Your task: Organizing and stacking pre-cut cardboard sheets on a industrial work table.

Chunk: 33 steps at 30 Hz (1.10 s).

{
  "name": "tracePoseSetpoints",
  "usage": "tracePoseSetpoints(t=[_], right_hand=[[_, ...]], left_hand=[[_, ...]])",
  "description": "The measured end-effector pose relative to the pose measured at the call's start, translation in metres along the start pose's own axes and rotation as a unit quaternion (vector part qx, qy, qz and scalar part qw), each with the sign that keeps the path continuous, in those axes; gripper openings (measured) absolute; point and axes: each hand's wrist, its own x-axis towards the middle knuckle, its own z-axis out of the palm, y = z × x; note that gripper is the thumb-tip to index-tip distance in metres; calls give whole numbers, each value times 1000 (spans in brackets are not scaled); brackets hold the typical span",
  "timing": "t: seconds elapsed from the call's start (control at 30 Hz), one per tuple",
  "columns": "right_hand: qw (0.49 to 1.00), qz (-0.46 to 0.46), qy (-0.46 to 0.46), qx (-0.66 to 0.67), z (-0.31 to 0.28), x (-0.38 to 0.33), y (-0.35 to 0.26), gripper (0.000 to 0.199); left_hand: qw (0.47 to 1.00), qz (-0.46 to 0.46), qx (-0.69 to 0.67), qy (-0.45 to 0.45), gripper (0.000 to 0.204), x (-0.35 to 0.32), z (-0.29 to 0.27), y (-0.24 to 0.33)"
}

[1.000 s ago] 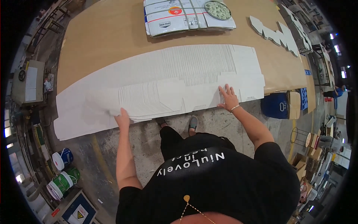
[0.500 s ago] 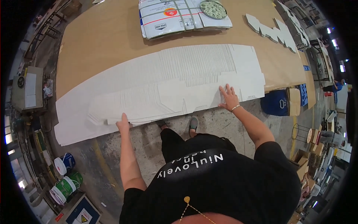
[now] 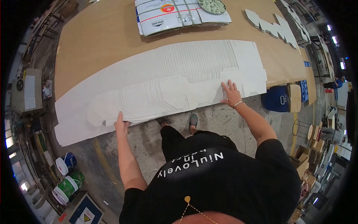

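Note:
White die-cut cardboard sheets point(image 3: 175, 87) lie fanned out in overlapping layers along the table's near side. At their near left edge, my left hand point(image 3: 121, 122) pinches the rim of the upper sheets, a finger on top and the rest underneath, partly hidden. Beneath that part, a small dark gap shows at the sheets' edge. My right hand point(image 3: 232, 95) rests with spread fingers on the top sheet, close to the near edge on the right. It grips nothing.
Beyond the sheets, a strapped white bundle point(image 3: 182, 18) carries a round tin of green ties point(image 3: 212, 6). More cut cardboard pieces point(image 3: 270, 28) lie at the far right of the brown table top point(image 3: 89, 56). A blue drum point(image 3: 275, 99) stands below the table's right side.
My left hand has shifted slightly left and up along the edge, and the gap under the sheets there looks different. My right hand has slid slightly right, fingers still spread.

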Motion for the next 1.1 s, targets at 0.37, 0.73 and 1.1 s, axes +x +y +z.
tracePoseSetpoints(t=[0.37, 0.73, 1.1], right_hand=[[1000, 2, -15, -13, 2, 5, 3, 106], [1000, 15, -24, -11, 5, -2, 24, 106], [999, 17, -35, -15, -2, 2, 18, 106]], left_hand=[[782, 316, 536, -45, 61, -4, 39, -8], [766, 427, 476, -69, 70, -27, 96, 17], [993, 76, 74, 53, 39, 16, -7, -5]])
